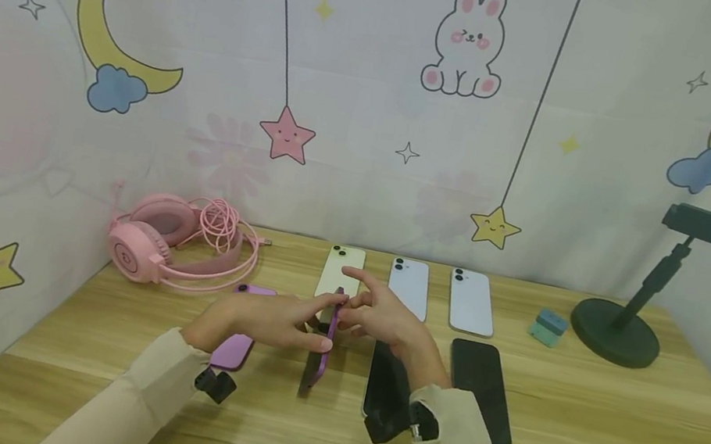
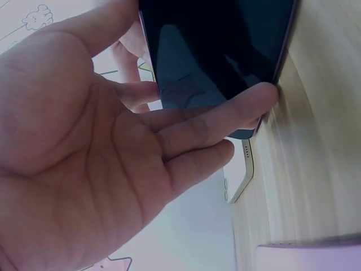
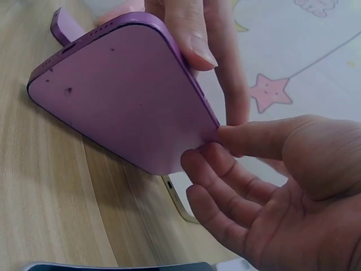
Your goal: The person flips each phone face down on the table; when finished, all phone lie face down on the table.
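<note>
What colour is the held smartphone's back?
The smartphone's back is purple, clearest in the right wrist view.

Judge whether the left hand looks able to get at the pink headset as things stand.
Probably yes, but only once the left hand lets go of the purple phone it grips; nothing tall appears to stand between it and the pink headset.

With our left hand (image 1: 281, 320) and right hand (image 1: 384, 318) we hold a purple phone (image 1: 323, 363) on edge. From it, we see a yellow phone (image 1: 331, 272) at twelve o'clock, two white phones (image 1: 473, 304) between one and two, pink headphones (image 1: 138, 251) near ten and a dark stand (image 1: 613, 339) near three.
</note>
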A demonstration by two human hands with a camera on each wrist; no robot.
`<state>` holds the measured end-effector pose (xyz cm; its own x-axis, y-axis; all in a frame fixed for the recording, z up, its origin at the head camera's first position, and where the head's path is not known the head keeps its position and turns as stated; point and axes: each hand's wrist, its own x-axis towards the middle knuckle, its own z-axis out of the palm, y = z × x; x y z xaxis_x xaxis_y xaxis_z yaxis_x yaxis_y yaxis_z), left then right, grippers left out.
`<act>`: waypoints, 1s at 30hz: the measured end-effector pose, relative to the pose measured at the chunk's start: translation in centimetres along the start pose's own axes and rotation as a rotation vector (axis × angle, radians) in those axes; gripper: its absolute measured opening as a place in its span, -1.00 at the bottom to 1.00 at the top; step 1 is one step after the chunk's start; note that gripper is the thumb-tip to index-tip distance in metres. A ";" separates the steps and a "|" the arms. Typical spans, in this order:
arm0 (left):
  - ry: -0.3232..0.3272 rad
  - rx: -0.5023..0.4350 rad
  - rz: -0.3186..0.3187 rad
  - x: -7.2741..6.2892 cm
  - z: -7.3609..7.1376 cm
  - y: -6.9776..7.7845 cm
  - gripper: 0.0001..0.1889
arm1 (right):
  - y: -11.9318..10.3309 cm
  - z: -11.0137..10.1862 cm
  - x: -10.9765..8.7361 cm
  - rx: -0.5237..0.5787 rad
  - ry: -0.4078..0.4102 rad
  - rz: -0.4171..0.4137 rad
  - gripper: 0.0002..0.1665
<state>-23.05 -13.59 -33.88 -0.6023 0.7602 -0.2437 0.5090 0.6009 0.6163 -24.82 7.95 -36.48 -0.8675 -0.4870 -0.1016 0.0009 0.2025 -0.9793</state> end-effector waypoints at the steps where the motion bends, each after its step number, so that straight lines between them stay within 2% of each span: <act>1: 0.000 -0.004 0.002 0.0 0.0 0.0 -0.21 | 0.0 0.0 0.0 0.002 0.001 -0.004 -0.14; 6: -0.004 -0.012 -0.006 0.1 -0.1 -0.3 -0.20 | 0.0 0.2 0.0 0.014 0.001 -0.001 -0.14; 13: -0.006 -0.057 -0.041 -0.1 -0.6 -0.4 -0.17 | 0.1 0.3 0.4 0.013 -0.029 0.051 -0.16; 17: -0.007 -0.081 -0.050 -0.4 -0.9 -0.5 -0.16 | 0.1 0.4 0.5 0.015 -0.051 0.077 -0.11; 23: -0.008 -0.058 -0.054 -0.7 -1.2 -0.6 -0.15 | 0.1 0.6 0.4 -0.022 -0.071 0.105 -0.02; 27: -0.002 -0.033 -0.028 -1.0 -1.5 -0.6 -0.19 | 0.2 0.8 0.3 -0.041 -0.100 0.109 0.03; 30: 0.002 -0.021 0.017 -1.1 -1.6 -0.6 -0.26 | 0.4 0.8 0.3 -0.045 -0.135 0.111 0.05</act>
<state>-23.68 -15.24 -32.79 -0.5952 0.7695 -0.2315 0.5058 0.5826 0.6362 -24.64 7.20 -37.03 -0.7884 -0.5690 -0.2340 0.0681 0.2973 -0.9524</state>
